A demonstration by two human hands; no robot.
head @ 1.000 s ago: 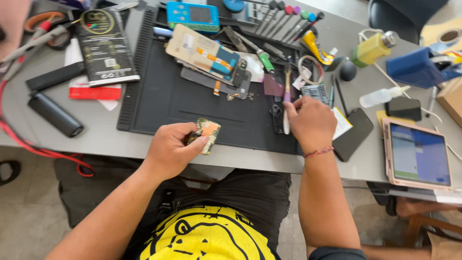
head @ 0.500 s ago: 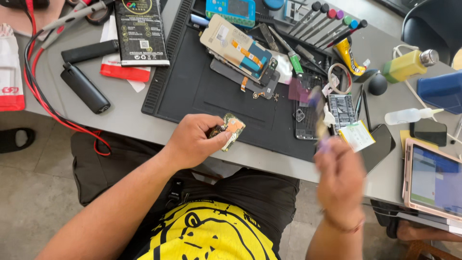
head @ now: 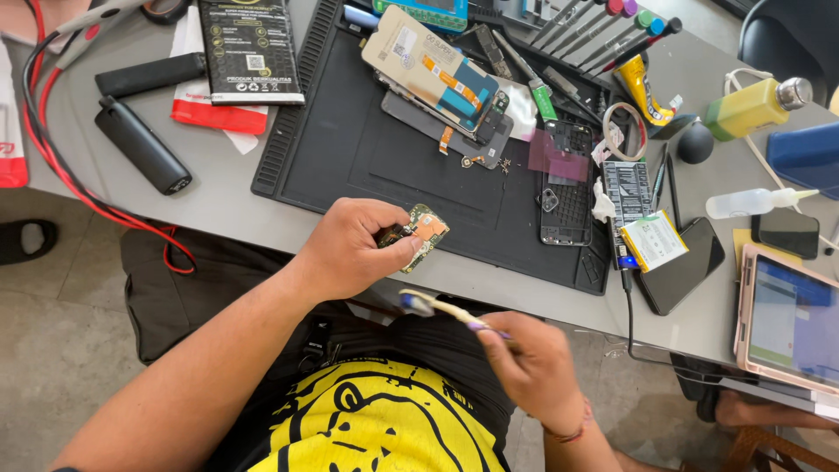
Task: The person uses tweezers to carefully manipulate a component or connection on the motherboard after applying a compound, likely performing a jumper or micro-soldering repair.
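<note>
My left hand [head: 350, 247] grips a small green circuit board [head: 416, 232] with an orange patch, held over the front edge of the black work mat [head: 350, 149]. My right hand [head: 531, 365] is below the table edge, above my lap, and holds a thin cream-coloured brush [head: 441, 307]. The brush tip points left, just under the circuit board and not touching it.
On the mat lie an opened phone frame [head: 568, 188], a phone screen assembly [head: 433, 70] and a row of screwdrivers [head: 594, 26]. A battery [head: 654, 240], dark phone [head: 682, 275], tablet [head: 791, 319], bottles [head: 752, 105], black cylinders [head: 140, 144] and red cable [head: 52, 149] surround it.
My right hand left the mat, picked up the brush and drew back toward my lap under the board. My left hand kept hold of the circuit board. The camera tilted down.
</note>
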